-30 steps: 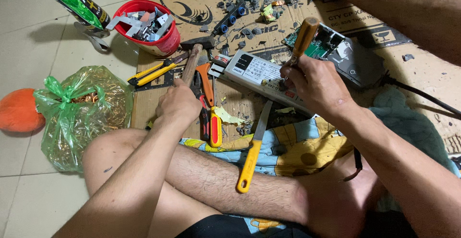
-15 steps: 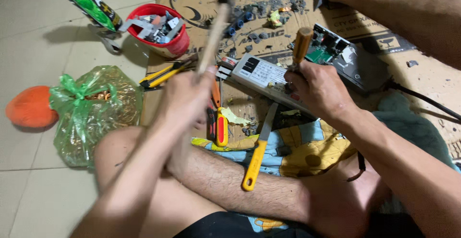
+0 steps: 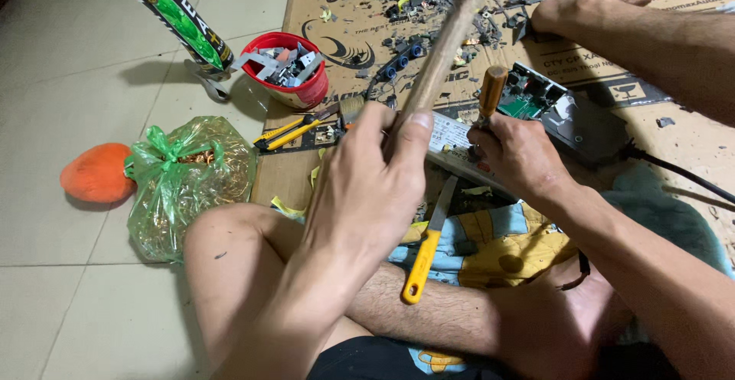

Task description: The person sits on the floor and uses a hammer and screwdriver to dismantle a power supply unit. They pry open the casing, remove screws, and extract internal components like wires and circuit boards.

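My left hand (image 3: 371, 185) is raised close to the camera and grips the wooden handle of a hammer (image 3: 444, 43), whose head is out of view at the top. My right hand (image 3: 517, 154) holds a tool with a brown wooden handle (image 3: 491, 93) upright, its tip set against a grey electronic device (image 3: 459, 139) lying on the cardboard sheet (image 3: 344, 12). A green circuit board (image 3: 524, 100) shows in the open case behind it. My bare legs are crossed in front.
A yellow-handled knife (image 3: 429, 246) lies by my leg. Yellow utility cutters (image 3: 287, 131), a red bowl of metal scraps (image 3: 287, 70), a green plastic bag (image 3: 187, 181), an orange plush (image 3: 96, 173) and a spray can (image 3: 180, 16) are at left. A black cable (image 3: 674, 169) runs right.
My left hand has picked the hammer up from the cardboard and swung it upward toward the camera. The right hand has kept the wooden-handled tool against the device.
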